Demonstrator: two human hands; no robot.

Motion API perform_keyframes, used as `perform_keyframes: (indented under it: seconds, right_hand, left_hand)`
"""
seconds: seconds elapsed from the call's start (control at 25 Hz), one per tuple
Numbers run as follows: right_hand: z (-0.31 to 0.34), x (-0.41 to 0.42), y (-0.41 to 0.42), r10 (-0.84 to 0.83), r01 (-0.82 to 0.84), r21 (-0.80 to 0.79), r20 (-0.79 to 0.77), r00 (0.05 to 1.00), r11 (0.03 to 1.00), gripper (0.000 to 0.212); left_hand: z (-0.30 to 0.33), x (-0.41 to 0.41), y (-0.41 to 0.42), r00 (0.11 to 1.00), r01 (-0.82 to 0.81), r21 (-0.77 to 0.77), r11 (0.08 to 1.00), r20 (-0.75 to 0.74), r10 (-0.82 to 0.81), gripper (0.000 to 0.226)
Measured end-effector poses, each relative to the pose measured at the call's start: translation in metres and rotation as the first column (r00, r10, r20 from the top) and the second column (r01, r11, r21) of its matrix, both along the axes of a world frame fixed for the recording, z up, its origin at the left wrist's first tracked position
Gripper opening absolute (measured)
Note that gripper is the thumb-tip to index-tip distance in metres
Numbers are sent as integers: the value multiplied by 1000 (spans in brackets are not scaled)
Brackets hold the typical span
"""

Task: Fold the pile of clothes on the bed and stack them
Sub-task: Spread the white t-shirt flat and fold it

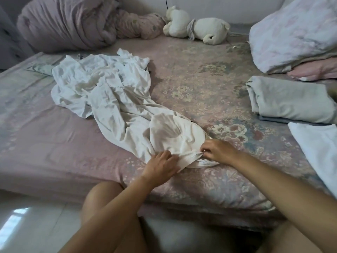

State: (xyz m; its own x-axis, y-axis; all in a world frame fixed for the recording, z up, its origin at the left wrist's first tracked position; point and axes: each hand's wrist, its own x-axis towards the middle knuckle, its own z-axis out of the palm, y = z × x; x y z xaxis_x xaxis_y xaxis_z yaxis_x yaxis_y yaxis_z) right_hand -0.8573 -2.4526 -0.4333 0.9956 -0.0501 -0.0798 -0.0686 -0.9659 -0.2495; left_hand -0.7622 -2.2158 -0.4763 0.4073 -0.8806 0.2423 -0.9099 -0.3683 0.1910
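A crumpled pile of white clothes [102, 83] lies on the pink floral bed [209, 84], left of centre. One cream-white garment [171, 132] stretches from the pile towards the bed's near edge. My left hand [161, 166] lies on its near hem with the fingers spread over the cloth. My right hand [217, 150] pinches the same hem just to the right. A folded pale grey-green garment [290, 99] rests on a darker folded piece at the right. Nearer me on the right lies a flat white garment [317, 147].
A bunched mauve duvet [69, 22] fills the back left. Two white stuffed toys [197, 26] sit against the wall. Pillows [295, 33] are stacked at the back right. My bare knees are at the bed's near edge, above a pale tiled floor [27, 221].
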Motion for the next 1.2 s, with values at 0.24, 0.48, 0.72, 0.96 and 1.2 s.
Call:
perform_keyframes:
  seconds: [0.24, 0.48, 0.72, 0.96, 1.2]
  right_hand:
    - [32, 0, 7, -123, 79, 225, 188, 974, 971, 6]
    - [116, 27, 11, -247, 131, 534, 152, 957, 836, 9]
    - [170, 41, 16, -183, 20, 522, 262, 948, 852, 18]
    - [187, 49, 20, -281, -1, 589, 387, 878, 808, 17]
    - [210, 46, 14, -373, 64, 774, 230, 899, 630, 22]
  left_hand:
    - [22, 3, -20, 999, -23, -174, 984, 34, 29, 32]
    - [99, 27, -55, 943, -203, -392, 897, -324, 72, 29]
    - [167, 59, -70, 933, -3, -277, 961, -347, -97, 27]
    - [216, 75, -74, 951, -56, -410, 910, -300, -76, 17]
    - [328, 70, -89, 956, -94, -473, 876, -290, -54, 18]
